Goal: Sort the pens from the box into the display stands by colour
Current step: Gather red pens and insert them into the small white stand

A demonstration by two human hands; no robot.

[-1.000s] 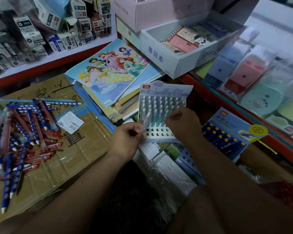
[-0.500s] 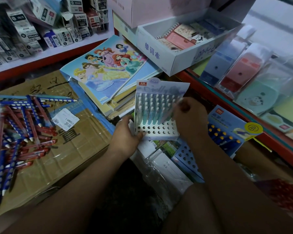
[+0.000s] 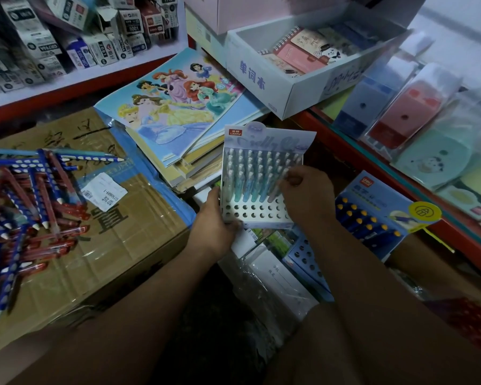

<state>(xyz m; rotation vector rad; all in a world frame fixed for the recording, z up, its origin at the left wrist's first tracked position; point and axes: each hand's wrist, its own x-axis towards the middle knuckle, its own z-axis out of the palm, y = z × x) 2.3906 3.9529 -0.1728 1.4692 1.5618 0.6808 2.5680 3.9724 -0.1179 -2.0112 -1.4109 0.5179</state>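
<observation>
Display stand (image 3: 262,215) | left grip (image 3: 214,221), pen gone, now holds its corner | right grip (image 3: 307,196) pinches a pen (image 3: 273,191)

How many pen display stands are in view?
2: the pastel stand gripped by the left hand at centre, and the blue stand to its right, partly behind the right arm. Others may be hidden.

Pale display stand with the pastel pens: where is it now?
Head view, centre: the pale display stand is held, left hand gripping its lower-left edge, right hand at its right side, below the princess books, left of the blue pen stand.
</observation>
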